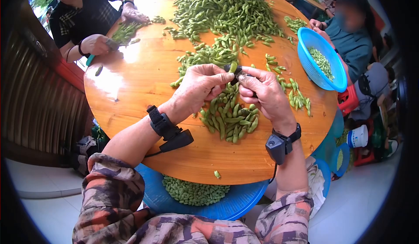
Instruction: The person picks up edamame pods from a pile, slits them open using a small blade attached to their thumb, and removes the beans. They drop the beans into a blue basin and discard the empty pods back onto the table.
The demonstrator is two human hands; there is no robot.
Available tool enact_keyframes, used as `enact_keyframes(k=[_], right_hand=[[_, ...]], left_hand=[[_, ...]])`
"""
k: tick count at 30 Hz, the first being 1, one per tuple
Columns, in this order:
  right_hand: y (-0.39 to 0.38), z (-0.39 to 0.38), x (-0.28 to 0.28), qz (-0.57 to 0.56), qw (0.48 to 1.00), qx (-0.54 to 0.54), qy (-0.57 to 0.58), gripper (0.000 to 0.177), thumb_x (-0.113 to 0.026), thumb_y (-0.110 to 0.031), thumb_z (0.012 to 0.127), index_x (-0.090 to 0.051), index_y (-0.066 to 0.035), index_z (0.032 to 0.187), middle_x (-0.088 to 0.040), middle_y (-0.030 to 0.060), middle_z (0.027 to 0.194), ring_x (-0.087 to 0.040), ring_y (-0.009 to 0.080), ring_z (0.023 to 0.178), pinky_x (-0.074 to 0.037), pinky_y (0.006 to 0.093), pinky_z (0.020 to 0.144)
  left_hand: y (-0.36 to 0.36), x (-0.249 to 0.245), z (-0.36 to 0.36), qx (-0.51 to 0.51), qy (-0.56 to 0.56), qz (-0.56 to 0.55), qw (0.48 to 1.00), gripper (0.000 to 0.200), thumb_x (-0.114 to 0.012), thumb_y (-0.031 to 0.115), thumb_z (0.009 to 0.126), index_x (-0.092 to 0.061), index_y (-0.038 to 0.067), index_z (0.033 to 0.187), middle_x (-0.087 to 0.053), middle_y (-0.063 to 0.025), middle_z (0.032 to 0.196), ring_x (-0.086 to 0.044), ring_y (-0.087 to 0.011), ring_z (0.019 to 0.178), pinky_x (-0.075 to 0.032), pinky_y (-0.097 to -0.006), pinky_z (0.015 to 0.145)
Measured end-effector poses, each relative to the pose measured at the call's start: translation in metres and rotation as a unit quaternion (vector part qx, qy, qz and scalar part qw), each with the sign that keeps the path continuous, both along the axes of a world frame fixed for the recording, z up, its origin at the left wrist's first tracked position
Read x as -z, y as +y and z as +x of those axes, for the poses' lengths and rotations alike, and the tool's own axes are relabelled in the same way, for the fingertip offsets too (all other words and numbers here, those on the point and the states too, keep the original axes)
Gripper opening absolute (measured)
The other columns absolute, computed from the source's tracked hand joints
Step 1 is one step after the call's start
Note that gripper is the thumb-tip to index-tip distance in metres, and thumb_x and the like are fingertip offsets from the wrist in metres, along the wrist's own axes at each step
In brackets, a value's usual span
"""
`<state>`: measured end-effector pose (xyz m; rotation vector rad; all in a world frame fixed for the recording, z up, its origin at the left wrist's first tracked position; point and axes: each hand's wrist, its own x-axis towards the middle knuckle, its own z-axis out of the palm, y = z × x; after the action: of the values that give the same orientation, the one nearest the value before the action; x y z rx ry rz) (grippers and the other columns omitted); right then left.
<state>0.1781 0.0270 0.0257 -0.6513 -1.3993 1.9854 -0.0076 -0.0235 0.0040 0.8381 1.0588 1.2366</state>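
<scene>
My left hand (198, 85) pinches a green soybean pod (233, 66) between thumb and forefinger. Close against it, my right hand (270, 91) is closed round a small dark tool (238, 75), whose exact kind I cannot make out. The two hands meet above the wooden table, fingertips nearly touching. Beneath them lies a small pile of soybean pods (229, 119). Below the table edge, a blue basin (246, 207) in front of my body holds many shelled soybeans (196, 191).
A large heap of pods (222, 13) covers the far part of the round table (148, 78). One co-worker's hands (98, 44) handle pods at left. Another person (349, 34) sits at right by a blue colander (301, 54) with beans. A white bucket (358, 136) stands lower right.
</scene>
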Motion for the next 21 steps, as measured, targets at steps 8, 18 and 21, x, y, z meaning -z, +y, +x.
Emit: enact_keyframes(k=[8,18,21], right_hand=[[0.000,-0.003,0.007,0.068,0.997,0.017,-0.045,0.019,-0.053,-0.006,0.096,-0.061,0.006,0.109,-0.051,-0.0039,0.071,-0.044,0.0013,0.059,-0.037,0.0183,0.048],[-0.002,-0.003,0.000,0.073,0.995,0.002,-0.061,0.017,-0.053,-0.006,0.097,-0.060,0.005,0.108,-0.047,-0.0051,0.068,-0.041,0.0020,0.058,-0.035,0.0188,0.047],[0.003,0.000,0.004,0.033,0.999,-0.010,-0.017,0.017,-0.052,-0.006,0.097,-0.060,0.004,0.108,-0.047,-0.0049,0.068,-0.041,0.0019,0.058,-0.034,0.0186,0.047]], left_hand=[[0.000,0.002,0.001,0.002,0.018,0.003,1.000,0.012,-0.069,0.014,0.090,-0.063,0.006,0.083,-0.052,0.0048,0.060,-0.040,-0.0023,0.048,-0.026,-0.0196,0.041],[-0.002,0.003,0.000,0.016,0.007,0.003,1.000,0.013,-0.067,0.015,0.091,-0.062,0.007,0.082,-0.053,0.0040,0.061,-0.041,-0.0026,0.049,-0.026,-0.0197,0.042],[-0.003,0.006,0.001,0.058,-0.089,-0.002,0.994,0.013,-0.065,0.017,0.093,-0.061,0.008,0.084,-0.054,0.0027,0.067,-0.041,-0.0033,0.052,-0.028,-0.0191,0.045]])
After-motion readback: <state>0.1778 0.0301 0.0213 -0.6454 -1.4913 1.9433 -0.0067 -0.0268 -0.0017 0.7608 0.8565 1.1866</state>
